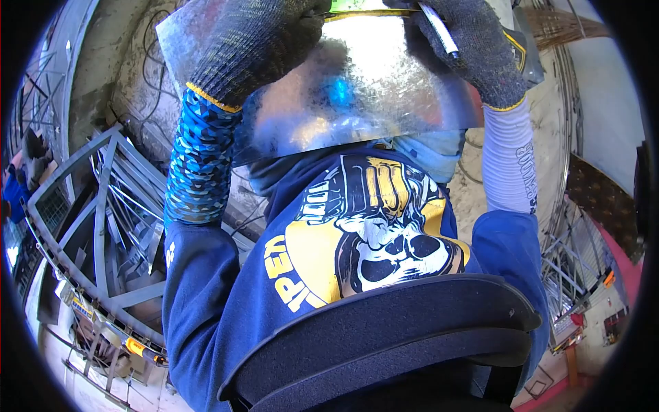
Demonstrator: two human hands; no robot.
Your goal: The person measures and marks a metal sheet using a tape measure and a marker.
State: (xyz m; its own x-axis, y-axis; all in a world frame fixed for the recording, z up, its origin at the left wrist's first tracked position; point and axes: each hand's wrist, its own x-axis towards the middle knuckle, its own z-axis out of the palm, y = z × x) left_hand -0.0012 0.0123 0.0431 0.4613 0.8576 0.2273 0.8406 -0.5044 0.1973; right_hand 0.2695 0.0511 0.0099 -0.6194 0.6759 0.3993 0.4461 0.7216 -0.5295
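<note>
A galvanized metal sheet [288,117] lies in front of my body, across my lap. My left hand [264,44], in a dark knit glove, is closed over the sheet's upper left part, its fingertips cut off by the frame edge. Between both hands runs a thin yellow-green strip [371,12] that looks like a tape measure blade; the left fingers meet its left end. My right hand [477,51], gloved alike, is closed and holds a white marker [439,31] with a dark tip end pointing down toward me. The right fingers reach the strip's right end.
A welded metal frame [103,213] with loose metal lengths stands at left. An orange-and-black tool [143,350] lies at lower left. More metal bars [566,275] are stacked at right. A cable [147,55] runs over the concrete floor. A dark visor brim [384,309] covers the bottom.
</note>
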